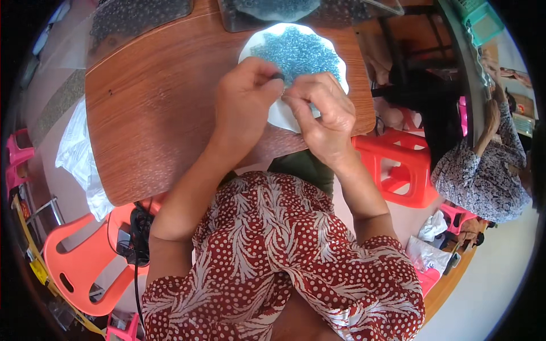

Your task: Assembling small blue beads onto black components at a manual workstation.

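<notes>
My left hand point(248, 91) and my right hand point(325, 111) meet over a white scalloped plate point(284, 118). A heap of small, shiny, light blue pieces like beads point(301, 51) covers the plate's far part. Both hands are closed in a pinch, with fingertips almost touching. Something tiny seems to be between them, too small to name. A small dark thing point(277, 75) shows at the left fingertips; whether it is worn or held, I cannot make out.
The plate stands on a brown wooden table point(153, 113). Dark trays point(142, 23) lie along its far edge. A plastic bag point(82, 153) hangs at the left. Red stools point(418, 196) and another person in a patterned top point(483, 176) are on the right.
</notes>
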`<action>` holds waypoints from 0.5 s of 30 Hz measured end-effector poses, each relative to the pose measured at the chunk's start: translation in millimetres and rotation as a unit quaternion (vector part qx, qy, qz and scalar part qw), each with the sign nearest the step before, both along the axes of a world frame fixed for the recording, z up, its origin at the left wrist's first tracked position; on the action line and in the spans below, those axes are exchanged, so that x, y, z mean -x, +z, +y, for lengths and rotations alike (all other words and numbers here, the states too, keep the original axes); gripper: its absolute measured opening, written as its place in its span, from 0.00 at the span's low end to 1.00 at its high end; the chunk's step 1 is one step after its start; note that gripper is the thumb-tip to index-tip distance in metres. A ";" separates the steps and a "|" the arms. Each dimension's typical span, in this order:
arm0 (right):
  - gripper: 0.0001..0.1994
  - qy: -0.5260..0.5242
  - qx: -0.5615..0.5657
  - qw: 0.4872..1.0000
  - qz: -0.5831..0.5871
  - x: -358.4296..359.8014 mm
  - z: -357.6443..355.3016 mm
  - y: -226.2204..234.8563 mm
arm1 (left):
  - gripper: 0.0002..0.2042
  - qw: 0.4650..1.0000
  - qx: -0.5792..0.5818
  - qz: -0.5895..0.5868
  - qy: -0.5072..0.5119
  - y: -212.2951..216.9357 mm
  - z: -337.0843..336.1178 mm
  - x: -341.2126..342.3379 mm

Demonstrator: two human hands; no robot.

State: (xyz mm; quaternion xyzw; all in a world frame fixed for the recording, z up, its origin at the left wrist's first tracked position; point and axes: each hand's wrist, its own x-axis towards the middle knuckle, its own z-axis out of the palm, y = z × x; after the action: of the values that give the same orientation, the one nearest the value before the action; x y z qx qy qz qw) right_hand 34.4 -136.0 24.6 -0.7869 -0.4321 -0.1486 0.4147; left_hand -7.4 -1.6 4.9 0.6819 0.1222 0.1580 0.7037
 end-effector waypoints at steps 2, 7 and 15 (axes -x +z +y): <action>0.08 0.004 0.012 0.999 -0.031 0.0 2.1 1.6 | 0.07 0.996 0.061 0.056 -0.028 0.1 3.4 -1.9; 0.09 0.020 0.059 0.991 -0.122 4.0 1.9 0.1 | 0.08 0.998 0.024 0.050 -0.044 -3.0 10.3 -3.2; 0.08 -0.017 -0.015 0.996 0.091 5.5 4.1 -6.4 | 0.08 0.997 0.012 0.062 -0.042 -2.9 12.0 -4.3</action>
State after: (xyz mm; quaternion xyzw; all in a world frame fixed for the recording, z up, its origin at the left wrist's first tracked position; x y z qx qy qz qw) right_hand 28.9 -131.9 18.2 -0.7978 -0.3770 -0.0894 0.4619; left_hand -3.0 10.4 2.0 0.6864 0.1389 0.0844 0.7088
